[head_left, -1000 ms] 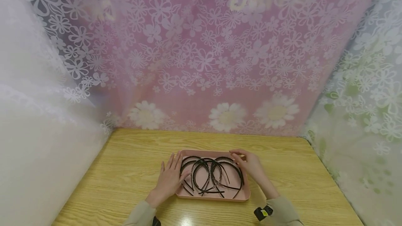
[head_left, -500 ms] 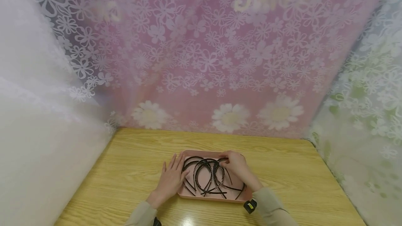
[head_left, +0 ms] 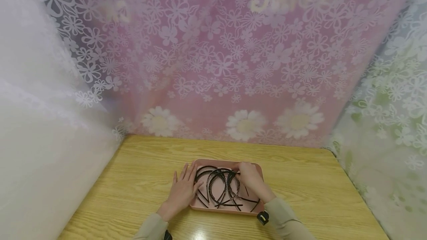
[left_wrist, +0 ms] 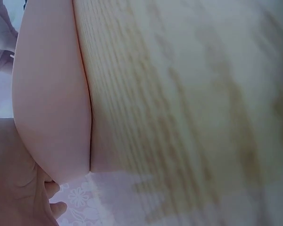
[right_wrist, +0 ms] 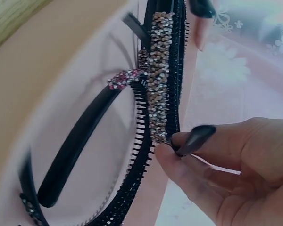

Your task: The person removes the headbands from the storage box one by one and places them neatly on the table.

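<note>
A shallow pink tray point(head_left: 223, 211) holds several black headbands point(head_left: 229, 205), overlapping one another. My left hand point(head_left: 181, 192) lies with fingers straight along the tray's left rim, the thumb reaching over the inside. In the left wrist view, that hand point(left_wrist: 16, 188) is against the tray's outer wall point(left_wrist: 52, 94). My right hand point(head_left: 251, 177) is over the tray's right part. The right wrist view shows its thumb and finger point(right_wrist: 167, 157) pinching a headband with a strip of sparkling stones point(right_wrist: 159, 80). Beside it are a toothed headband point(right_wrist: 140, 141) and one with pink and silver stones point(right_wrist: 126, 78).
The tray stands on a wood-grain table point(head_left: 150, 162). A pink flowered curtain point(head_left: 200, 66) hangs along the back, with pale sheets point(head_left: 43, 121) at the left and right sides.
My right hand has moved left and in from the tray's far right corner onto the headbands, and now pinches one. The left hand stays at the left rim.
</note>
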Available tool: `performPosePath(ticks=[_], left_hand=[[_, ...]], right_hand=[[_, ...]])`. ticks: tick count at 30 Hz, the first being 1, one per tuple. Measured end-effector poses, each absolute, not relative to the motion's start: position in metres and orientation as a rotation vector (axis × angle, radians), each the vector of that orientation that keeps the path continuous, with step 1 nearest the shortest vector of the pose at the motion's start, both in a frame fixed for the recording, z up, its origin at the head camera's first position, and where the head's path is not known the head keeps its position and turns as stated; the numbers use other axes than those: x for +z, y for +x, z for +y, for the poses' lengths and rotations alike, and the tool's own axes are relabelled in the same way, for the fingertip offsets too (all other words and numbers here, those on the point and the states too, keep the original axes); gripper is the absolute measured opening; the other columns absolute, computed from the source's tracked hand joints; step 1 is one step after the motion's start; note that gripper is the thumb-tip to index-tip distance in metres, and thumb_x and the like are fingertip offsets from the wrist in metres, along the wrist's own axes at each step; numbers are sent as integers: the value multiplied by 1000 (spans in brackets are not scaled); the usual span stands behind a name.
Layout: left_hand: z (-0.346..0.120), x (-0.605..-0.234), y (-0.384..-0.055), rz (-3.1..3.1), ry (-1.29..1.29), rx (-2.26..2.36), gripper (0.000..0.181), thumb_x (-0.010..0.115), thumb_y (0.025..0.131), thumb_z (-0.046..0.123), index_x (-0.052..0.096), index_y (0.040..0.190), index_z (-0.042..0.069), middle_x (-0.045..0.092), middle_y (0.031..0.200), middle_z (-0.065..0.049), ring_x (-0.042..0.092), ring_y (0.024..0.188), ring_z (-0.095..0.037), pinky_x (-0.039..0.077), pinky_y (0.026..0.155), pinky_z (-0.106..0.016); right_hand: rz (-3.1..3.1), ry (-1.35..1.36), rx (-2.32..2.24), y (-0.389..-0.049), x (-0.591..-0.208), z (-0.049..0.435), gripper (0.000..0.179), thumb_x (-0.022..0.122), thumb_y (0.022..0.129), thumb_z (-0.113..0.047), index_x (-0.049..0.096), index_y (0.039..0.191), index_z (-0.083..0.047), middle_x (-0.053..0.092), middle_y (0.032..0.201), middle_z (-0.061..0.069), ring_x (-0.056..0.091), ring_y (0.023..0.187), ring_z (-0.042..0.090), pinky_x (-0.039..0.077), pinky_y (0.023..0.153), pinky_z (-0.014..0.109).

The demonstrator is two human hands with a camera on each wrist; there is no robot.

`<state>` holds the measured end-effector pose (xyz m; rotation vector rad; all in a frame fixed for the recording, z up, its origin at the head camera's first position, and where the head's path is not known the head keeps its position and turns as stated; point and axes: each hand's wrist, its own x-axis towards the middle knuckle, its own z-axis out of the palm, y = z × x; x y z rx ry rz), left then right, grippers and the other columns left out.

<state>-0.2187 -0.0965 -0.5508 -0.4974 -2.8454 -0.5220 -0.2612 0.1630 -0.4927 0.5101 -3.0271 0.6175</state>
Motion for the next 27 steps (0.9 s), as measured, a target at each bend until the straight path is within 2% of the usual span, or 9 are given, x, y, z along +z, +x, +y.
performPosePath(ticks=[3, 6, 8, 12, 16, 22, 27], left_hand=[[-96, -550, -218, -2850, -496, -525, 65, 52, 106, 38, 34, 158, 3, 30, 164, -15, 28, 150, -41, 23, 113, -72], [-96, -549, -218, -2852, -493, -523, 65, 52, 106, 38, 35, 157, 2, 30, 164, -15, 28, 150, -41, 23, 113, -72], [-96, -549, -218, -2850, -489, -524, 65, 53, 106, 38, 35, 157, 2, 30, 164, -15, 28, 150, -41, 23, 113, -72], [-97, -551, -219, -2819, -497, -546, 66, 56, 104, 37, 37, 156, 1, 32, 163, -16, 30, 148, -43, 23, 112, -74], [-97, -557, -220, -2784, -509, -553, 67, 56, 104, 38, 37, 156, 0, 33, 162, -18, 30, 148, -45, 22, 111, -75], [-98, -560, -221, -2758, -521, -579, 69, 56, 104, 39, 36, 156, 0, 32, 162, -18, 30, 147, -45, 21, 111, -75], [-98, -560, -221, -2758, -525, -590, 69, 55, 104, 39, 34, 157, 0, 31, 163, -17, 29, 148, -45, 21, 111, -76]], right_hand=[[-3045, 499, 545, -259, -490, 163, 25, 71, 86, 10, 79, 107, -3, 76, 96, 13, 65, 66, 19, 42, 51, 26], [-3061, 491, 508, -256, -485, 163, 25, 70, 87, 10, 80, 105, -3, 76, 94, 14, 59, 59, 16, 29, 51, 26], [-3054, 497, 483, -255, -481, 164, 25, 69, 88, 9, 80, 105, -5, 77, 95, 12, 63, 63, 17, 31, 51, 26], [-3081, 464, 642, -252, -474, 170, 30, 65, 89, 10, 78, 112, -6, 76, 98, 12, 64, 59, 17, 41, 50, 25], [-3106, 432, 961, -252, -471, 179, 38, 61, 88, 14, 74, 120, -2, 74, 106, 16, 62, 54, 18, 42, 48, 27], [-3069, 463, 1366, -250, -474, 195, 35, 66, 90, 9, 69, 125, 3, 68, 116, 20, 65, 69, 22, 56, 57, 39], [-2983, 492, 1628, -247, -478, 204, 29, 64, 96, 4, 64, 125, 9, 66, 114, 23, 71, 82, 29, 61, 65, 39]])
